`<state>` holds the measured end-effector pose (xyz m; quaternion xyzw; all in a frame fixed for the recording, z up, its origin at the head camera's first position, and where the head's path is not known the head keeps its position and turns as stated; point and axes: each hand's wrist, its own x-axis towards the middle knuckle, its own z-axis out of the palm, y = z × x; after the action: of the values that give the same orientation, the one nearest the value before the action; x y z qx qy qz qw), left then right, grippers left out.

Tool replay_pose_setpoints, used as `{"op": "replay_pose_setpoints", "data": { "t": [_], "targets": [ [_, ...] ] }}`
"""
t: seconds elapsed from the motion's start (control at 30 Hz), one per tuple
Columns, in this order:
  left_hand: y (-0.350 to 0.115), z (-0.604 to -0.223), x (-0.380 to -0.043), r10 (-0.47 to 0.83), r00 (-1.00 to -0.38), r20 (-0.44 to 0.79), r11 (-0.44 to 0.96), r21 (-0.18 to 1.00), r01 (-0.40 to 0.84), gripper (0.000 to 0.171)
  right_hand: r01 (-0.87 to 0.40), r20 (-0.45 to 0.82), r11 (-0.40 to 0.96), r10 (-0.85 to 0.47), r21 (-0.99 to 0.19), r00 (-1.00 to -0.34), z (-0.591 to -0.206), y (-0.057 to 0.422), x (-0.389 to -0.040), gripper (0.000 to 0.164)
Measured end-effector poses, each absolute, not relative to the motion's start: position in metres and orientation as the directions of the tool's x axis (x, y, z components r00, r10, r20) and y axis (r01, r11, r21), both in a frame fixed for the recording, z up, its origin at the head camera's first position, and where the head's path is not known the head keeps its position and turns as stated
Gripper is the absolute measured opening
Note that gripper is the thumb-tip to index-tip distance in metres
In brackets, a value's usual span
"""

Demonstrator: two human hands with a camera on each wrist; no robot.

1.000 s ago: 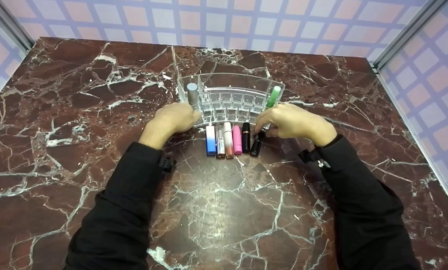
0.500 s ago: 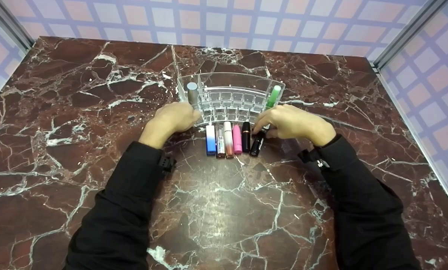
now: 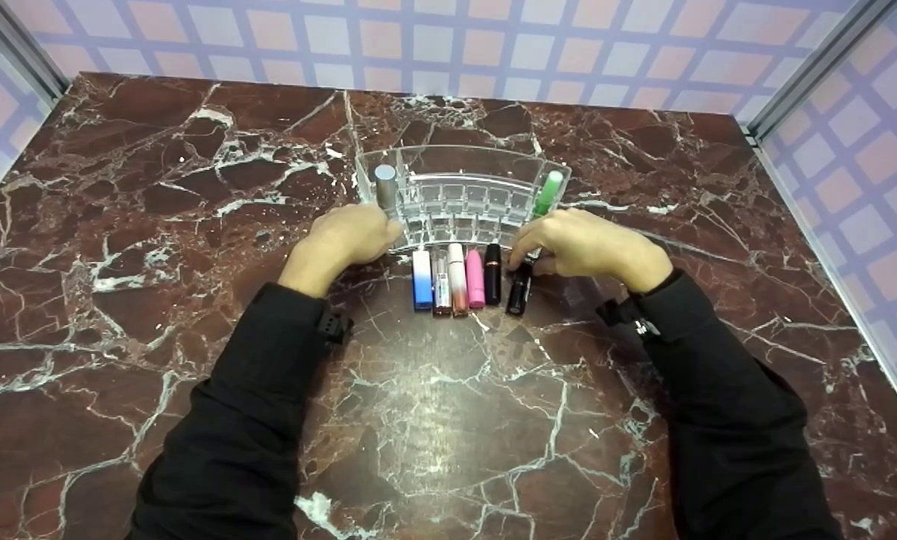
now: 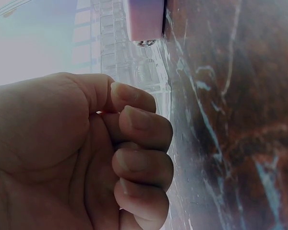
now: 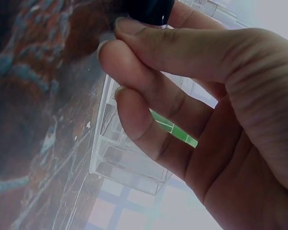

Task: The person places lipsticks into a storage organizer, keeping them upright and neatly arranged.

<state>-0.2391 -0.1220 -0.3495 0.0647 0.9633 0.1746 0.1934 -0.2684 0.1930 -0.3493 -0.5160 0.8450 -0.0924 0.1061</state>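
My right hand (image 3: 580,241) pinches a black lipstick tube (image 3: 520,289) between thumb and forefinger. The tube stands at the right end of a row by the organizer's front, and its dark end (image 5: 151,10) shows at the fingertips. My left hand (image 3: 349,238), fingers curled in and nothing visible inside, rests by the left end of the clear organizer (image 3: 463,161). Between my hands lie a blue-and-white tube (image 3: 422,283), a clear tube (image 3: 442,289), a white-and-brown tube (image 3: 457,281), a pink tube (image 3: 475,281) and another black lipstick (image 3: 493,276).
A grey cylinder (image 3: 385,189) stands in the organizer's left side section and a green tube (image 3: 548,193) in its right one. Small square slots fill its front tiers. Dark red marble-patterned table (image 3: 433,420) lies all around, with checked panels (image 3: 448,45) behind.
The lower end of the black lipstick in my right hand has swung slightly right, away from the row, and the tube has turned. My left hand and the organizer stay put.
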Motion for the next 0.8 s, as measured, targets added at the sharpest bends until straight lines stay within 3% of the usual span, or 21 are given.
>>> {"op": "replay_pose_setpoints", "data": {
  "t": [0.3, 0.8],
  "targets": [
    [-0.1226, -0.3504, -0.2389, 0.198, -0.920, -0.339, 0.928, 0.368, 0.064, 0.038, -0.840, -0.099, 0.456, -0.889, -0.296, -0.447, -0.3481, 0.1932, -0.2684, 0.036],
    [-0.1230, -0.3502, -0.2389, 0.204, -0.918, -0.339, 0.926, 0.372, 0.068, 0.038, -0.873, -0.009, 0.384, -0.917, -0.301, -0.399, -0.3449, 0.1958, -0.2692, 0.035]
  ]
}}
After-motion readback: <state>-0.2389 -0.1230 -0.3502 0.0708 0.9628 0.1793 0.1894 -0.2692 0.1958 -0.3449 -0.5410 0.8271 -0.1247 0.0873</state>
